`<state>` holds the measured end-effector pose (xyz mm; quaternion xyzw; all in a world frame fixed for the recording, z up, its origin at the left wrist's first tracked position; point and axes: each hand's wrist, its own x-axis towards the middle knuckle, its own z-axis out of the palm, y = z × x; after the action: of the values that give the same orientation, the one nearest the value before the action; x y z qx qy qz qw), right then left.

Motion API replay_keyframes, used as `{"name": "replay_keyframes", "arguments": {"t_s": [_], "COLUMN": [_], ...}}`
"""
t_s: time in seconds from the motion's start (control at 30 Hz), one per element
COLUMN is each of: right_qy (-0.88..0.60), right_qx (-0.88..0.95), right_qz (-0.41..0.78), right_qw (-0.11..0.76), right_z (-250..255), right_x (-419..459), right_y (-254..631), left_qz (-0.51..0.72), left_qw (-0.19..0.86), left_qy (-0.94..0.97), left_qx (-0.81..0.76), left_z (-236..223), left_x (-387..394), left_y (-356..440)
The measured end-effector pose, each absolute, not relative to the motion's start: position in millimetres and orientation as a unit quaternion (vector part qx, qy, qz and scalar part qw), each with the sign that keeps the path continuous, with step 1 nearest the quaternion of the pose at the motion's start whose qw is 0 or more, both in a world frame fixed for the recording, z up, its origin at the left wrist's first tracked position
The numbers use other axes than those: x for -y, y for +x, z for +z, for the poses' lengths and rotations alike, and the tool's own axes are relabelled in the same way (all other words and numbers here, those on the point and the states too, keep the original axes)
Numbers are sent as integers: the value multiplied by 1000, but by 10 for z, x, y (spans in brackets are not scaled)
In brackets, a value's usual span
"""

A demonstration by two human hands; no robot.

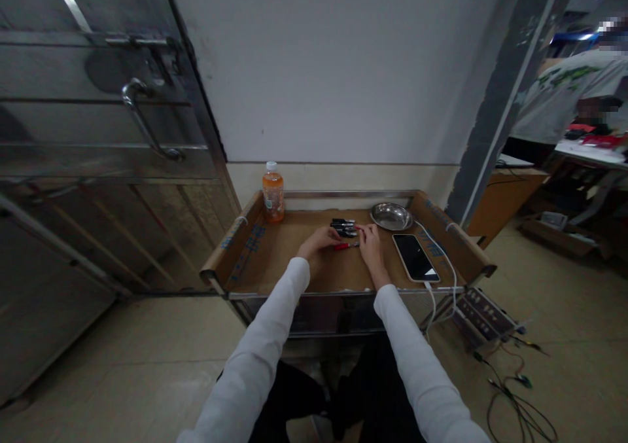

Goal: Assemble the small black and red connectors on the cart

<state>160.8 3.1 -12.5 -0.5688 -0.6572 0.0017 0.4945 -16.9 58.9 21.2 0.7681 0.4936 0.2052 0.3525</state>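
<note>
Several black pens (342, 223) lie side by side on the cardboard-lined cart top (294, 253). Just in front of them is a red pen (346, 245), lying crosswise between my hands. My left hand (320, 241) rests at the left ends of the pens with its fingers drawn together; what they grip, if anything, is too small to make out. From the right, my right hand (371, 245) pinches a second red pen (358, 228) by the right ends of the black ones. My fingers hide parts of both red pens.
An orange drink bottle (273, 194) stands at the back left. A round metal dish (391, 216) is at the back right, with a phone (416, 258) and its white cable (449, 260) in front. Raised cardboard sides edge the cart. Another person (564, 96) is far right.
</note>
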Motion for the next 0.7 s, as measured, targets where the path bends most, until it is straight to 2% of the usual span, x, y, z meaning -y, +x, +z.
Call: {"name": "replay_keyframes", "arguments": {"t_s": [0.17,0.33,0.4,0.7], "right_qy": [-566,-557,-551,-532], "right_qx": [657,663,670,699], "right_qz": [6,11,12,24], "right_qw": [498,500,497,477], "right_z": [-111,-114,-120,-112], "right_x": [-17,-16,-19,-2], "right_y": [1604,1606,1603,1575], "left_qz": [222,411,442,427], "left_qw": [295,196,164,112], "left_qy": [791,754,751,771], "left_qx": [-488,-473,-463,-458], "left_z": [186,8,-31,5], "left_x": [-541,-370,-317,-206], "left_y": [-99,28,69,107]}}
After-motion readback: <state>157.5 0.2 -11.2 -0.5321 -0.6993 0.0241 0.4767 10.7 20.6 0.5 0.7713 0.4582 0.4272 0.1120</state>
